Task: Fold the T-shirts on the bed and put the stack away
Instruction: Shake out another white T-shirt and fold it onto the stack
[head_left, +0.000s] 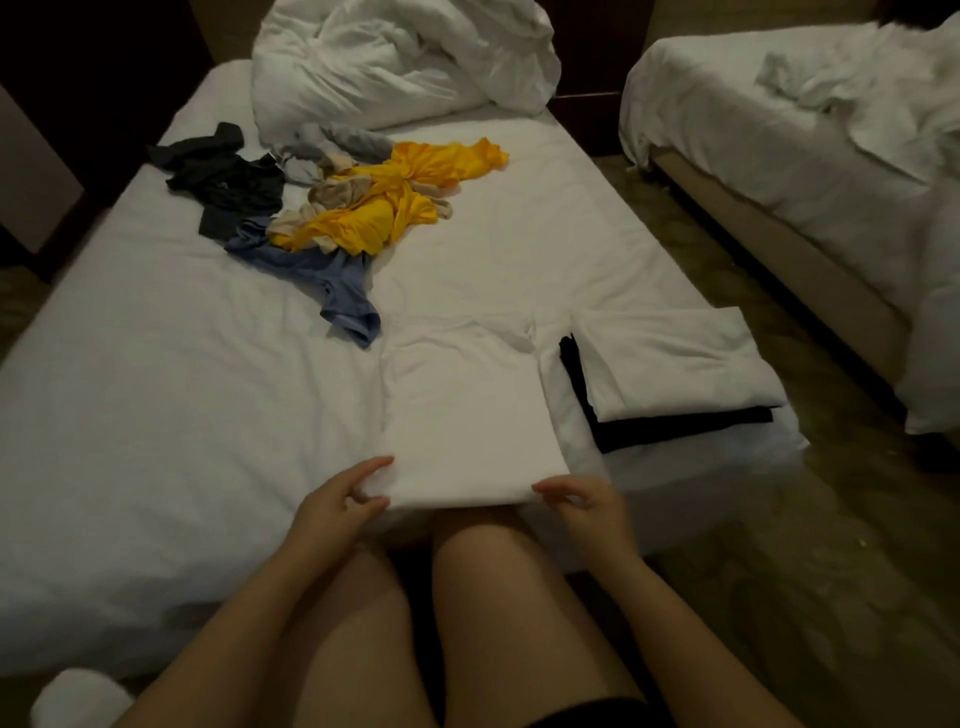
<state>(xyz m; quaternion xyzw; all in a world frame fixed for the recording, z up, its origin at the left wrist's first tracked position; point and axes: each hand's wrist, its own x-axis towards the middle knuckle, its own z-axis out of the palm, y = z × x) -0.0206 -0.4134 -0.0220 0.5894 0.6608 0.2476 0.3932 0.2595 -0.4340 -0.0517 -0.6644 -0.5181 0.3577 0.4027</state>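
— At the near edge of the bed (156, 389), how do the hands sit?
— Left hand (337, 499) pinches the white T-shirt (467, 415) at its near-left corner, right hand (582, 501) its near-right, fingers curled (collar at 12).
— Room?
— Folded stack (670, 374) just beside at 3, on the bed's corner; loose pile (337, 208) at 11; bare sheet at 9.

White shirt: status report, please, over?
Left hand and right hand each pinch a near corner. White shirt part folded, flat on bed. Stack at right, loose pile beyond; nothing in the way.

Bare bed (156, 415) L; stack (670, 364) just R of shirt (467, 405), maybe touching.
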